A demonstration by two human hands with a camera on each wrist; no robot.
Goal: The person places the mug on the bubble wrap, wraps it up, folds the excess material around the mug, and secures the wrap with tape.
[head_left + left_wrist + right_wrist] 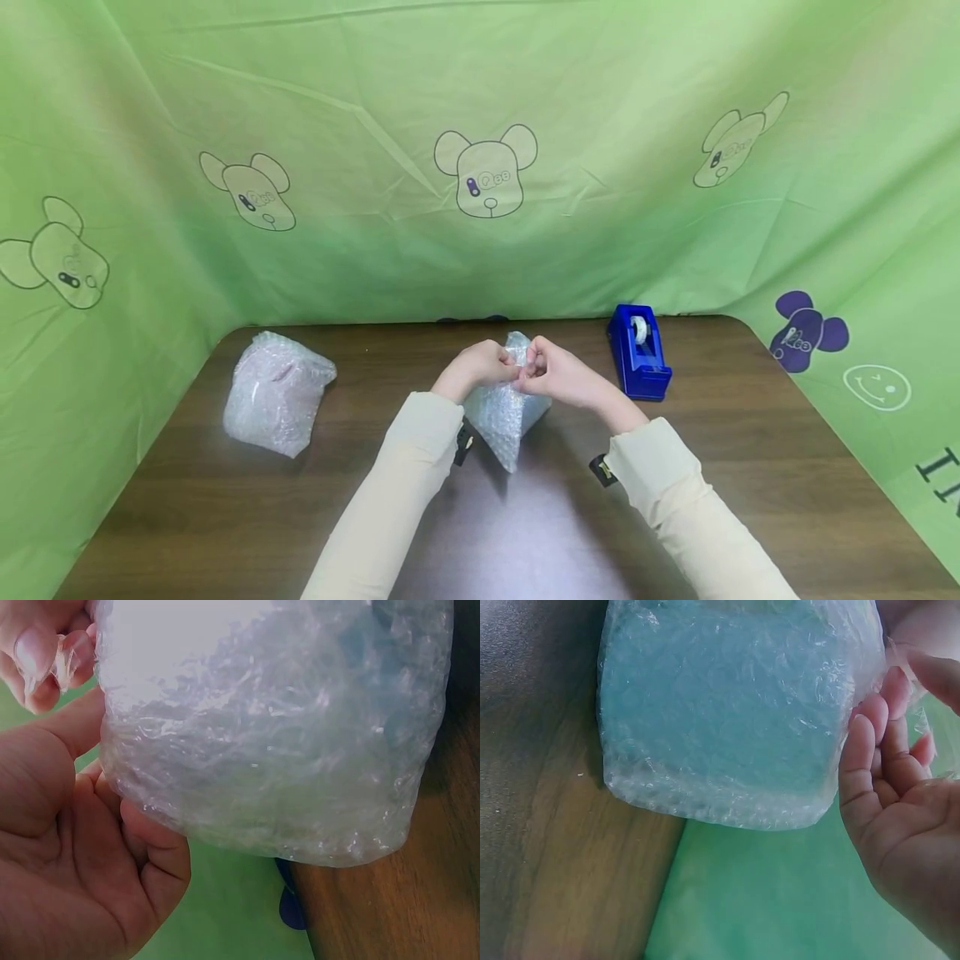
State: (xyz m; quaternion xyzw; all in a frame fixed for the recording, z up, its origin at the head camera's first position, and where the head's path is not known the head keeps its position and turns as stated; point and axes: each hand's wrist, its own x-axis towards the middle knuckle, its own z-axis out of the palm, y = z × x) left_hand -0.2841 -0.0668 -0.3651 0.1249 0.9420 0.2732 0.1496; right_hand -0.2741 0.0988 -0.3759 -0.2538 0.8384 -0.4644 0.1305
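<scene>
A bubble-wrapped package (501, 417) stands on the table's middle, its upper edge between both hands. Through the clear wrap a pale blue content (720, 697) shows in the right wrist view. The left hand (482, 365) pinches the package's upper edge, its thumb and fingers bent at the wrap. Against it, the right hand (561, 375) has its fingertips at the same edge and pinches a bit of clear tape (69, 656), which clings to the fingertips in the left wrist view. The fingertips of both hands nearly meet.
Another bubble-wrapped package (273, 392), pinkish inside, lies at the table's left. A blue tape dispenser (639, 354) with a roll of tape stands at the back right. Green printed cloth (360, 125) hangs behind and beside the brown wooden table (750, 500).
</scene>
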